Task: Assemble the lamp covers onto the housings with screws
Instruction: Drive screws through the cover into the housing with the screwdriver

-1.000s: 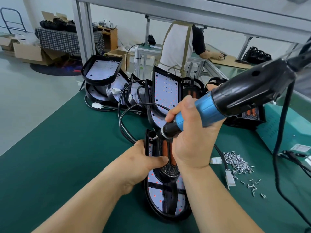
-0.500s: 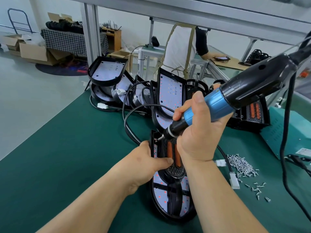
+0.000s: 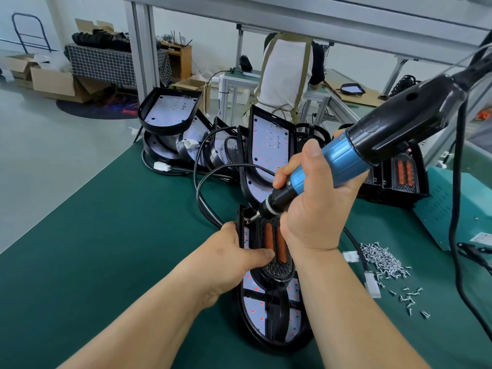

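Observation:
A black lamp housing (image 3: 269, 312) with a white LED board lies flat on the green mat in front of me. Its black cover (image 3: 275, 246) with two orange strips sits on the far half. My left hand (image 3: 234, 257) grips the housing's left edge, thumb pressed on the cover. My right hand (image 3: 314, 201) holds a blue and black electric screwdriver (image 3: 346, 158). The bit tip touches the cover's far left corner. A pile of small silver screws (image 3: 383, 259) lies to the right.
More open housings (image 3: 170, 115) and one upright (image 3: 269, 153) crowd the far side of the mat, with black cables looping between them. Finished lamps (image 3: 399, 174) stand at right beside a teal box (image 3: 452, 206). A person in an apron (image 3: 285, 73) works at another bench behind.
The view has shifted a little; both hands keep their hold and the screwdriver tip stays at the cover's far left corner.

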